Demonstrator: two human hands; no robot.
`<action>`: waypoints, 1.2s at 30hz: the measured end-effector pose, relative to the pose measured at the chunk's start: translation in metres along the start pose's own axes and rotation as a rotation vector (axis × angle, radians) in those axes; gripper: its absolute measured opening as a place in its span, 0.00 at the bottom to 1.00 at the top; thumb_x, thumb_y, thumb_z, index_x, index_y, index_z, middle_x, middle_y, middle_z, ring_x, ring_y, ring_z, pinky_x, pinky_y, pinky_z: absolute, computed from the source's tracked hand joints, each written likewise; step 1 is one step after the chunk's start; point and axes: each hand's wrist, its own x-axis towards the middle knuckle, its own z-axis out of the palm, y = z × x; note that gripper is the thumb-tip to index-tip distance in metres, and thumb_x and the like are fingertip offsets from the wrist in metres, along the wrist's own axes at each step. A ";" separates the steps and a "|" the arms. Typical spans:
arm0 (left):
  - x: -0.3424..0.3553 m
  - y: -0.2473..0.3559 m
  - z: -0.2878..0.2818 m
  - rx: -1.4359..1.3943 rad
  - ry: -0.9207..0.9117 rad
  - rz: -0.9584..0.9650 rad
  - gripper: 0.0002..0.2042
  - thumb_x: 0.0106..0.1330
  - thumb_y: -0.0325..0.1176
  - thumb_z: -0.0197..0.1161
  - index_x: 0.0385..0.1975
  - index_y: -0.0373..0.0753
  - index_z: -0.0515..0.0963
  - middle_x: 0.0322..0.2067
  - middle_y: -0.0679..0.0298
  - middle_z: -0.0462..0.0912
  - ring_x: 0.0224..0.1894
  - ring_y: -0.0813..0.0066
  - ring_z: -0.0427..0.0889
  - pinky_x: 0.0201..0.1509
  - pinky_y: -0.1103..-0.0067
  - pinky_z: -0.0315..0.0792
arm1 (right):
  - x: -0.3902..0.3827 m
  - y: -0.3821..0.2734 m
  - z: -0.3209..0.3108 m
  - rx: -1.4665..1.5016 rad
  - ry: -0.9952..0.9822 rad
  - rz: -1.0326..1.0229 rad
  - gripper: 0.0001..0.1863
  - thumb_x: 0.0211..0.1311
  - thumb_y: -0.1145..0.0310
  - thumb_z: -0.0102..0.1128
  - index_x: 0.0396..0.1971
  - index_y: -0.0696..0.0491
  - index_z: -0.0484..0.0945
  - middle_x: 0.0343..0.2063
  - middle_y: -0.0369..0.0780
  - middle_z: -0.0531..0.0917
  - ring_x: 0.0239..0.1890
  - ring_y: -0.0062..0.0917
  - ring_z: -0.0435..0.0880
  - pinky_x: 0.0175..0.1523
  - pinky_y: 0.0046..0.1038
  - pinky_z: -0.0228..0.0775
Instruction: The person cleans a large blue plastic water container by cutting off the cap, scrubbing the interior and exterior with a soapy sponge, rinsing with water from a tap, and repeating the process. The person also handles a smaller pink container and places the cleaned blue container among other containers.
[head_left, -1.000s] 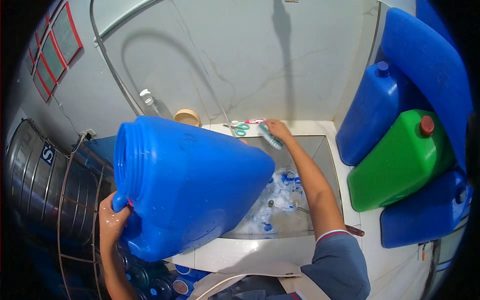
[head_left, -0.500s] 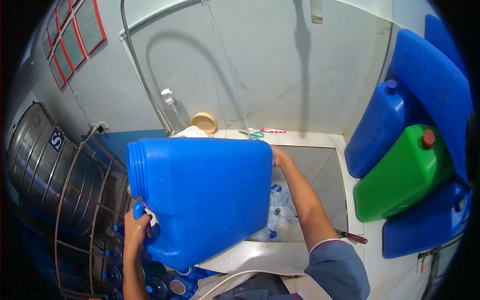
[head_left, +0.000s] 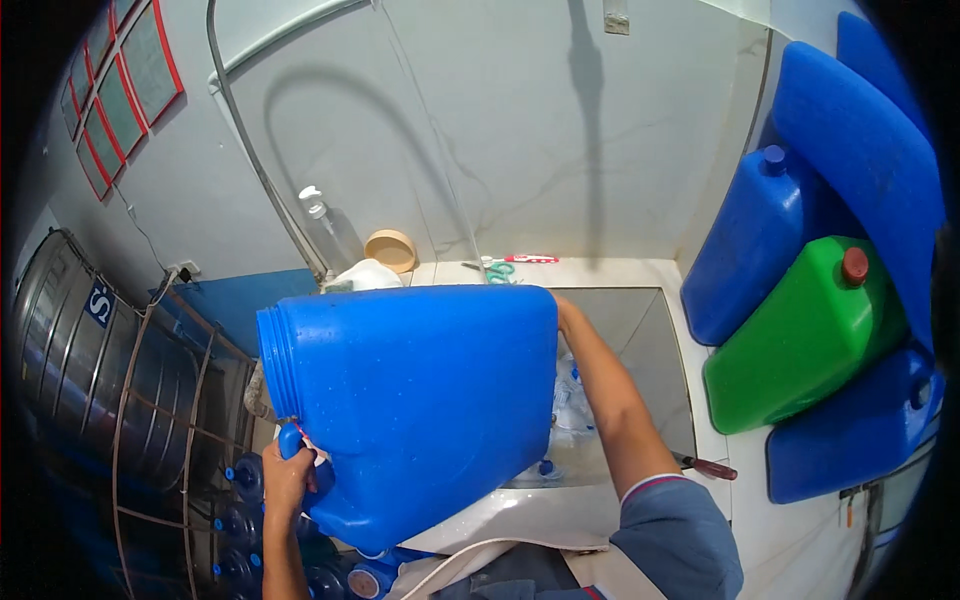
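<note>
A big blue plastic container (head_left: 420, 400) lies on its side over the sink (head_left: 635, 390), its wide threaded mouth facing left. My left hand (head_left: 290, 470) is closed on the handle (head_left: 292, 440) below that mouth. My right hand (head_left: 564, 312) reaches round the far right end of the container, its fingers hidden behind it; the brush seen earlier is out of sight. Small clear bottles with blue tops (head_left: 572, 405) lie in the sink. A red-handled tool (head_left: 710, 467) rests on its right rim.
Blue containers (head_left: 740, 250) and a green one (head_left: 785, 335) stand at the right. On the back ledge are scissors (head_left: 500, 272), a pump bottle (head_left: 325, 230) and a tan round lid (head_left: 390, 250). A steel tank (head_left: 95, 370), metal rack and large water bottles (head_left: 240, 530) fill the left.
The blue container has swung more level, its mouth lower and its far end moved right. My right hand and the brush went behind it; the hand has moved down and right.
</note>
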 end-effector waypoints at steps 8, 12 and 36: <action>0.023 0.008 -0.001 0.015 -0.051 0.025 0.01 0.50 0.25 0.54 0.23 0.36 0.72 0.10 0.66 0.69 0.07 0.79 0.65 0.10 0.82 0.58 | -0.057 0.152 0.057 -0.194 -0.416 0.108 0.26 0.60 0.55 0.49 0.52 0.58 0.72 0.43 0.51 0.80 0.43 0.41 0.80 0.45 0.40 0.72; 0.060 0.023 0.017 0.067 -0.221 0.152 0.01 0.50 0.24 0.54 0.22 0.36 0.73 0.12 0.69 0.69 0.09 0.81 0.66 0.13 0.83 0.59 | 0.018 0.110 -0.089 -0.655 -0.195 -0.258 0.27 0.59 0.54 0.49 0.53 0.59 0.71 0.44 0.52 0.80 0.44 0.42 0.80 0.45 0.41 0.72; -0.009 -0.034 0.319 0.527 -0.754 0.979 0.16 0.54 0.35 0.64 0.41 0.38 0.70 0.30 0.55 0.81 0.33 0.53 0.80 0.35 0.63 0.74 | -0.041 -0.183 -0.017 -0.241 -0.479 -0.080 0.10 0.56 0.78 0.47 0.34 0.68 0.75 0.26 0.45 0.80 0.27 0.28 0.84 0.35 0.24 0.81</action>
